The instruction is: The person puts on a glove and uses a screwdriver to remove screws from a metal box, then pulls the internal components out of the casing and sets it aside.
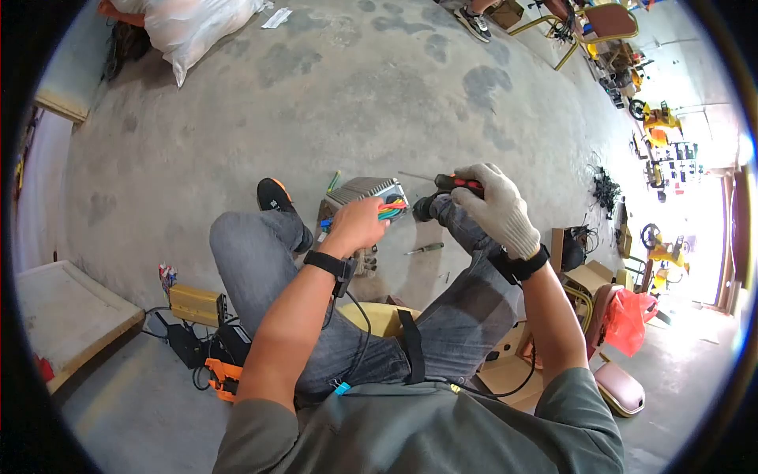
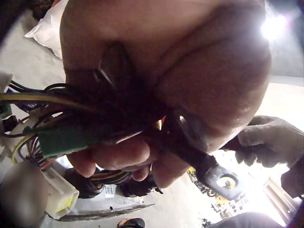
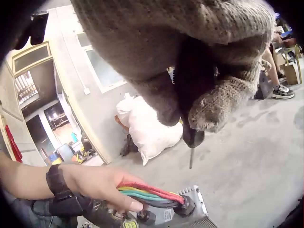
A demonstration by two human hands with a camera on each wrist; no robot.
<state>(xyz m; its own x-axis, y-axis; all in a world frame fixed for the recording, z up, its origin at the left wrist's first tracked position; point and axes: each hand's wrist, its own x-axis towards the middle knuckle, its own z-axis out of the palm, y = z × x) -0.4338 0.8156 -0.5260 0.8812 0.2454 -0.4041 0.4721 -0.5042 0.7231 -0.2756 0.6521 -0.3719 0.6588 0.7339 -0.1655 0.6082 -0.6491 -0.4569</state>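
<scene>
A grey finned metal box (image 1: 365, 189), with thick coloured wires (image 3: 156, 192) coming out of one end, lies on the floor between the person's feet. My bare left hand (image 1: 355, 227) grips those wires close to the box. In the left wrist view, a ring terminal (image 2: 223, 181) sticks out past the fingers, and a white plug connector (image 2: 64, 194) hangs below them. My right hand (image 1: 499, 207), in a knitted glove, holds a screwdriver (image 1: 458, 184) by its black and red handle. Its thin shaft points left, above the box and apart from it.
Another screwdriver (image 1: 426, 248) lies on the floor near the right knee. Cardboard boxes (image 1: 588, 276) and a red plastic bag (image 1: 629, 320) are at the right. A gold-coloured box (image 1: 196, 304) sits at the left. Farther off is a large white sack (image 1: 197, 31).
</scene>
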